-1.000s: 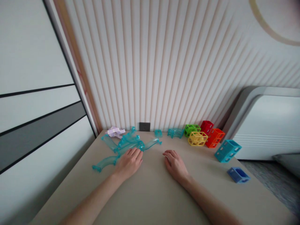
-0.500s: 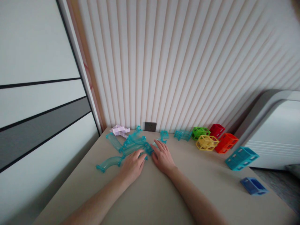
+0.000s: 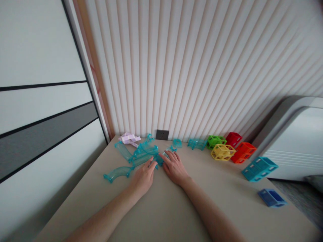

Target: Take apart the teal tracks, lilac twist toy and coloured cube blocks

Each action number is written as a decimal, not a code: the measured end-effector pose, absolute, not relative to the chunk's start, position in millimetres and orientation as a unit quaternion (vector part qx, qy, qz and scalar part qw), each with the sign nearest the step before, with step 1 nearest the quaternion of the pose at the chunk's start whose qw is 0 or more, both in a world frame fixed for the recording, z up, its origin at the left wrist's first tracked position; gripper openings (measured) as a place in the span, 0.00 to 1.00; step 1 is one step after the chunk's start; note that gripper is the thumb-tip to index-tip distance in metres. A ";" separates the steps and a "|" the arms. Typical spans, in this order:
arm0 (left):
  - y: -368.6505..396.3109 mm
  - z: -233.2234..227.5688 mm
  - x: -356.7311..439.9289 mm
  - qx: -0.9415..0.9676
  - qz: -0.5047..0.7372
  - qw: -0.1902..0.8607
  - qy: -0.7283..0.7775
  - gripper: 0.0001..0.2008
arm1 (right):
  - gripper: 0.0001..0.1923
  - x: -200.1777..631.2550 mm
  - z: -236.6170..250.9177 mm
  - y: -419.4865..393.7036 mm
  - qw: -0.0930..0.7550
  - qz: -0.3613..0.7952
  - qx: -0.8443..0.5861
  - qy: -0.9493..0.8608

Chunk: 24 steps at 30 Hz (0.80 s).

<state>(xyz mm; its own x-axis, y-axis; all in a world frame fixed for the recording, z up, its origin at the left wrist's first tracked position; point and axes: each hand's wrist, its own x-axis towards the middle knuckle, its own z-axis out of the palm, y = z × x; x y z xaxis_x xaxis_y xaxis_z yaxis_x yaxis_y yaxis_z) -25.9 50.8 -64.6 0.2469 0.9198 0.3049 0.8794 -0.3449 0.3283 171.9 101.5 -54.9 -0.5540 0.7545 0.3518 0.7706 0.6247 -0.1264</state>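
See-through teal track pieces lie in a heap at the middle back of the table. My left hand is at the heap's near edge, thumb and fingers bent together around a teal track piece largely hidden by them. Close by on the right, my right hand has its thumb and fingers around the right end of a teal piece between the hands. A curved teal track piece lies left of my left hand. Just beyond my right fingertips are small teal parts.
Pale purple pieces lie at the back left. On the right stand frame blocks: green, yellow, red, orange, teal and blue. A ribbed wall with a dark socket borders the table.
My left hand's fingers have drawn closer together and bent over the near edge of the heap. My right hand has shifted slightly. The blocks stay where they were.
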 end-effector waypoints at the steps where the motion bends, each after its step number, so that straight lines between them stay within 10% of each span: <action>1: 50.8 -65.1 -25.6 0.788 0.232 0.044 0.568 0.18 | 0.25 172.1 -54.8 101.3 0.190 -0.021 -0.433 -0.881; 24: 40.0 -50.6 -29.2 0.771 0.346 0.050 0.532 0.20 | 0.27 176.2 -57.7 102.5 0.228 0.001 -0.416 -0.880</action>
<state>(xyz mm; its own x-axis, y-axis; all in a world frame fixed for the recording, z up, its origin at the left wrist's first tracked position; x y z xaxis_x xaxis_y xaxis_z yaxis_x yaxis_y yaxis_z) -29.2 40.0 -50.6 0.1944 0.8552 0.4805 0.7856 -0.4291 0.4457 176.2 102.5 -57.7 -0.5501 0.7325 0.4012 0.7319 0.6542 -0.1909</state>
